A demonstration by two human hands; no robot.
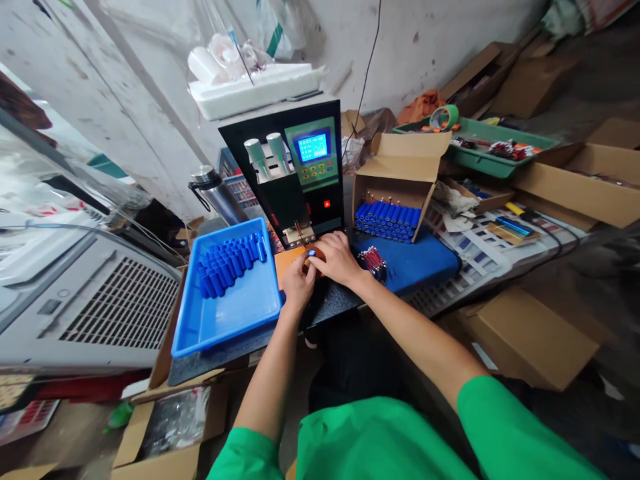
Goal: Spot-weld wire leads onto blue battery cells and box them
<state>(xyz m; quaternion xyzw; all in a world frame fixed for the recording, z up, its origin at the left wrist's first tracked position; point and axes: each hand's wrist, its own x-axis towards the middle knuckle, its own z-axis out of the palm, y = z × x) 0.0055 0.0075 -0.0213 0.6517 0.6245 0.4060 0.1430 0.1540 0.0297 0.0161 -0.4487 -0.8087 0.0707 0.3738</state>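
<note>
Under the thin electrodes of a black spot welder [320,190], a blue battery cell [313,253] is held with one end showing. My left hand [298,283] pinches it from the left, fingers closed. From the other side my right hand [341,260] closes its thumb and fingers on the same cell; they hide most of it. An orange plate [284,261] lies beneath my hands. To the left, a blue tray [245,313] contains several standing blue cells [233,261]. Right of my right hand lies a bundle of red and black leads [373,260] with pale tips.
A cardboard box [400,167] of stacked blue cells stands right of the welder. Behind the tray is a steel flask [219,193]. A green tray [500,147] with tape and wires sits farther right. A foam block [260,90] rests atop the welder.
</note>
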